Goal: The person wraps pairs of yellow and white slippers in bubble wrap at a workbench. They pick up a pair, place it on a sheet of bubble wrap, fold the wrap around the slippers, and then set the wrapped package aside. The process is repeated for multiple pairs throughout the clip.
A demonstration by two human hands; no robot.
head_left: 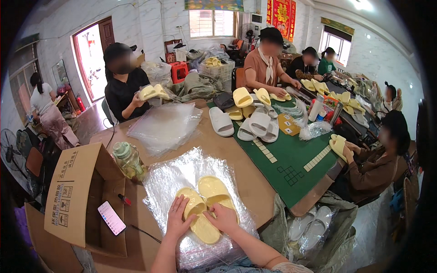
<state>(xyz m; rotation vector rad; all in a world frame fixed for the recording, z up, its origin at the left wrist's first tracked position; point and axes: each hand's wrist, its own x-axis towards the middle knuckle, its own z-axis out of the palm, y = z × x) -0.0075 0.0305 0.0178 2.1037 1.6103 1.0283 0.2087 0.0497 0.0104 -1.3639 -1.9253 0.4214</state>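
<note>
Under both hands spreads a shiny layer of clear plastic (159, 179); on it, right at the grip, lie the nearer yellow slipper (205, 232) and the farther yellow slipper (210, 184). The pair seems part-way through handling: brought together, toes pointing away, but outside any plastic. The left hand (177, 217) lies half-curled over the nearer one's strap; the right hand (224, 218) is tightly curled, thumb by the strap's opening (whether either truly pinches, I cannot tell). Beyond the grip, rightward, stretches a green mat (296, 157); leftward, a cardboard box (68, 191) crowds that side, with a jar (129, 159) and phone (111, 218) nearby. Nothing seems to block the slippers.
</note>
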